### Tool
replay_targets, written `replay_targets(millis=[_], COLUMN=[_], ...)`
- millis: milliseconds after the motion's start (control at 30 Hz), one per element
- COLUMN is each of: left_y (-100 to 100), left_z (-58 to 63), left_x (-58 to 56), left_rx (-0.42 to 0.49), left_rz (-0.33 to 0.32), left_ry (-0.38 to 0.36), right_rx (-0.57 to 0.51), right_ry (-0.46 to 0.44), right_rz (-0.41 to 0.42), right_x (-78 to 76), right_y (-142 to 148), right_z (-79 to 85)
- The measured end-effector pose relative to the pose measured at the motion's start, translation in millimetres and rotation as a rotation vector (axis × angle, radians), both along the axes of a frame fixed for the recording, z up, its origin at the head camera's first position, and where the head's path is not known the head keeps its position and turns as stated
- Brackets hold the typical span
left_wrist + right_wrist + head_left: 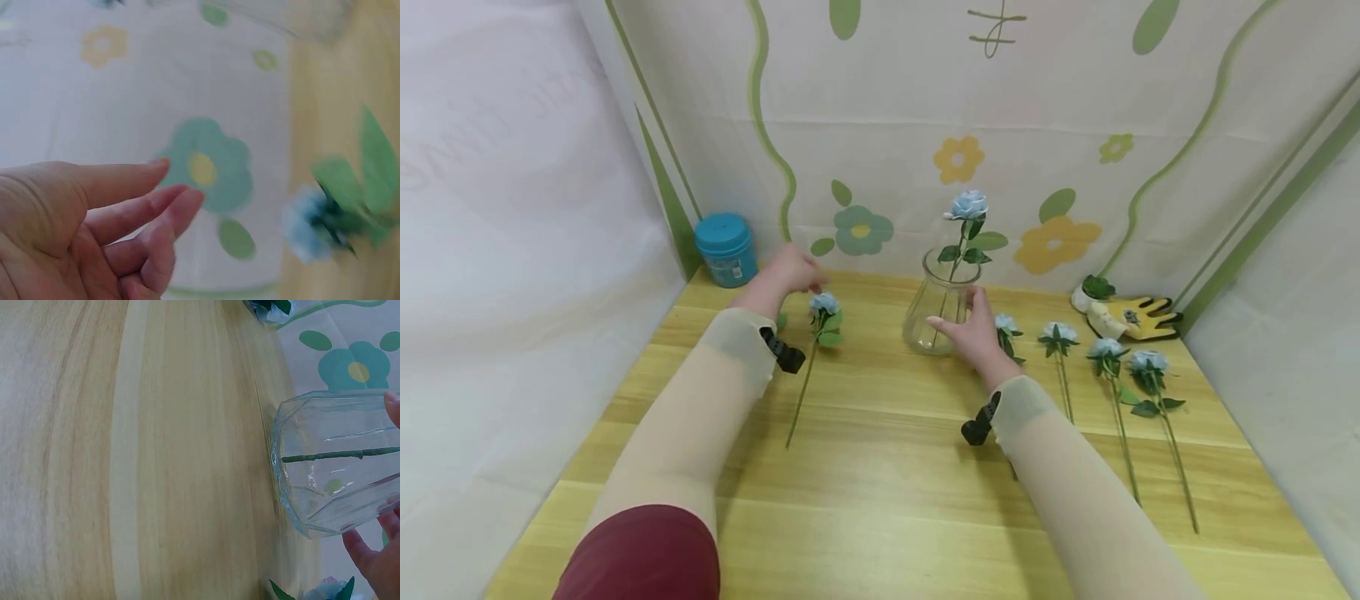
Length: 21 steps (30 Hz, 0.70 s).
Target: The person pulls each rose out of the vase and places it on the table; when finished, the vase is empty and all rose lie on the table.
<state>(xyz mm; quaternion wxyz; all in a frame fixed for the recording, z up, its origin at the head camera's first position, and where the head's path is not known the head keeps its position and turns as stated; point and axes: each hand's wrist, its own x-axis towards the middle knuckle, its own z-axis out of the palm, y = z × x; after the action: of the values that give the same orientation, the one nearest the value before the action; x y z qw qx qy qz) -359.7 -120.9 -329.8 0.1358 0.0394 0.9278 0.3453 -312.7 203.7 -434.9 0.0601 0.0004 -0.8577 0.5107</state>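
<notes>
A clear glass vase [917, 321] stands toward the back of the table, with one light-blue artificial rose [967, 206] upright in it. The rose's green stem [337, 455] shows through the glass in the right wrist view. My right hand [979, 337] holds the vase from its right side, thumb and fingers spread around the glass. To the left, my left hand [786, 271] hovers with loosely bent fingers and nothing between them. Just below it, another blue rose [824, 305] lies on the table, its stem pointing toward me; it appears blurred in the left wrist view.
Several more blue roses [1107, 350] lie side by side on the right, one partly hidden behind my right arm. A blue lidded tub [726, 250] stands back left. In the back right corner are a small potted plant [1097, 287] and a yellow-black glove [1142, 317].
</notes>
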Motion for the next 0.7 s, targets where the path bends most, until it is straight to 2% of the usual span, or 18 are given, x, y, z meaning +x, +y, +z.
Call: replay_targets(millis=[67, 200, 333, 467, 600, 700], left_y=[10.2, 38.6, 72.3, 102.9, 129.7, 145.8], left_z=[11.6, 30.7, 41.5, 37.9, 23.4, 14.4], left_x=[0.9, 2.0, 3.7, 2.9, 1.0, 2.7], left_rx=[0.067, 0.154, 0.223, 0.249, 0.293, 0.313], left_rz=[-0.006, -0.001, 0.016, 0.026, 0.053, 0.042], left_ry=[0.04, 0.06, 0.104, 0.182, 0.262, 0.295], right_rx=[-0.003, -0.009, -0.008, 0.0, 0.01, -0.001], right_ry=[0.0, 0.007, 0.013, 0.014, 0.021, 0.026], right_rz=[0.0, 0.0, -0.005, -0.01, -0.008, -0.007], right_x=[-0.1, -0.3, -0.4, 0.2, 1.1, 2.1], right_y=[0.3, 0.7, 0.4, -0.7, -2.8, -5.0], right_z=[-0.2, -1.2, -2.4, -2.5, -0.8, 0.3])
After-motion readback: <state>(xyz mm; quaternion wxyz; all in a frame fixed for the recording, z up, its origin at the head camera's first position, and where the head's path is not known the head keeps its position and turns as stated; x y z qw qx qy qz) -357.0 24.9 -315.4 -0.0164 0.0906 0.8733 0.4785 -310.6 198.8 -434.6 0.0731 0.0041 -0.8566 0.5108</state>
